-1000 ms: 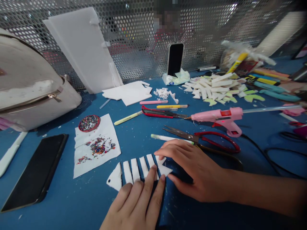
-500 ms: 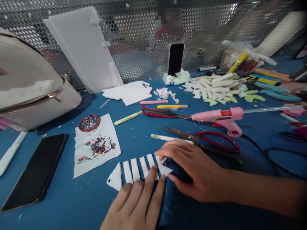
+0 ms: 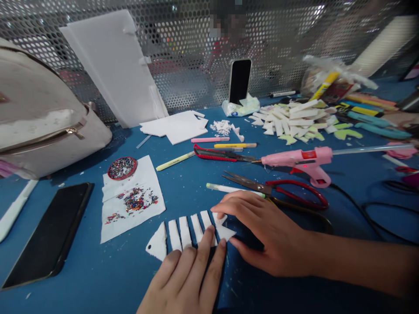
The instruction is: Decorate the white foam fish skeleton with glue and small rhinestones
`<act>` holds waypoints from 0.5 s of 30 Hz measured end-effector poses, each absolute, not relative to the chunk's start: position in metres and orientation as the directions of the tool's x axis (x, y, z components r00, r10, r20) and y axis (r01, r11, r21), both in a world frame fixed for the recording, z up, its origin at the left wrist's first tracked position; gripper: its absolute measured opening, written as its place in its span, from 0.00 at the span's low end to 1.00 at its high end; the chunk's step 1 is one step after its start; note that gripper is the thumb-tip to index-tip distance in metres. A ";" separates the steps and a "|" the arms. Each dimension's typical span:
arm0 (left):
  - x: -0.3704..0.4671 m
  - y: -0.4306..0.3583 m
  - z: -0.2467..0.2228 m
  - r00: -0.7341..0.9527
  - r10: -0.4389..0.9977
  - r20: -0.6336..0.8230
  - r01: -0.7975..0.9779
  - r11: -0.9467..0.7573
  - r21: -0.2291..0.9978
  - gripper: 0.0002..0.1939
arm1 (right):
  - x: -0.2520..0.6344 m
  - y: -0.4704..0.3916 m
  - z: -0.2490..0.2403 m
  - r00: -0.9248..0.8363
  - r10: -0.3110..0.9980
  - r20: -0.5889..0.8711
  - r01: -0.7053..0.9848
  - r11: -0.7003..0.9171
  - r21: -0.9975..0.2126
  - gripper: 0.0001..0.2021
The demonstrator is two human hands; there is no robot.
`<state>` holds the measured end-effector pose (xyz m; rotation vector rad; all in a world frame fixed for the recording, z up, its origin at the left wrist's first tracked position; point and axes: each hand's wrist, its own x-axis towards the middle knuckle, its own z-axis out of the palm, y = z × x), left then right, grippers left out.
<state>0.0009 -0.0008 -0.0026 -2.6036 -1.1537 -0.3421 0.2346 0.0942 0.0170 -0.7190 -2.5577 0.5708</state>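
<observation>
Workspace: blue table [image 3: 98, 279], backed by a perforated metal panel [image 3: 186, 52]. Pale bag [image 3: 49, 109] parked at left; white boards [image 3: 104, 69] leaned against the panel. Right hand [image 3: 271, 235] is placed over the tail end of the fish: thumb and fingers are parted narrowly around it, fingertips at its edge; whether it's pinched cannot be told. Left hand [image 3: 183, 279] is laid loosely open, fingertips rested on the strips and tail piece; nothing is gripped. Dark phone [image 3: 49, 235] is laid flat at far left. Pink glue gun [image 3: 297, 159] is set down behind the right hand, scissors [image 3: 271, 187] just in front of it. White paper [image 3: 131, 222] is strewn with beads. Cut-up white fish [image 3: 185, 233] is laid out under and ahead of the hands, centre front: head piece [image 3: 159, 242], four strips spaced apart, tail piece [image 3: 227, 233]. Red-rimmed dish [image 3: 121, 168], filled with beads, is set on the paper's far edge. Beads [image 3: 139, 199] are smallest.
</observation>
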 end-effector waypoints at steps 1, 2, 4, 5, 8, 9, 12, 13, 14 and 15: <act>0.001 -0.001 -0.002 0.656 0.685 0.317 0.748 -0.646 -0.151 0.28 | 0.234 0.094 0.017 -0.776 0.563 0.286 0.390 0.783 -0.484 0.22; 0.001 0.000 -0.002 0.659 0.685 0.312 0.746 -0.648 -0.152 0.29 | 0.234 0.094 0.017 -0.774 0.563 0.290 0.391 0.785 -0.481 0.22; 0.000 0.001 -0.001 0.669 0.678 0.305 0.737 -0.656 -0.159 0.30 | 0.234 0.094 0.016 -0.771 0.564 0.296 0.395 0.787 -0.474 0.22; 0.000 0.002 0.001 0.677 0.672 0.299 0.731 -0.662 -0.166 0.31 | 0.234 0.093 0.016 -0.769 0.565 0.298 0.398 0.789 -0.468 0.22; -0.001 0.005 0.005 0.702 0.653 0.285 0.708 -0.681 -0.185 0.35 | 0.235 0.093 0.015 -0.767 0.558 0.317 0.399 0.801 -0.446 0.21; -0.001 0.006 0.006 0.708 0.649 0.279 0.703 -0.687 -0.185 0.36 | 0.235 0.093 0.014 -0.766 0.552 0.330 0.393 0.808 -0.439 0.22; 0.000 0.004 0.010 0.706 0.653 0.274 0.703 -0.693 -0.158 0.36 | 0.235 0.094 0.012 -0.771 0.516 0.374 0.347 0.832 -0.432 0.22; 0.001 0.002 0.011 0.697 0.663 0.275 0.711 -0.688 -0.145 0.35 | 0.235 0.093 0.012 -0.773 0.499 0.392 0.322 0.841 -0.435 0.23; 0.002 0.001 0.011 0.684 0.674 0.279 0.722 -0.679 -0.133 0.35 | 0.235 0.093 0.012 -0.774 0.481 0.412 0.295 0.849 -0.439 0.23; 0.003 -0.001 0.012 0.672 0.684 0.282 0.733 -0.669 -0.123 0.34 | 0.234 0.093 0.013 -0.772 0.463 0.434 0.266 0.857 -0.441 0.23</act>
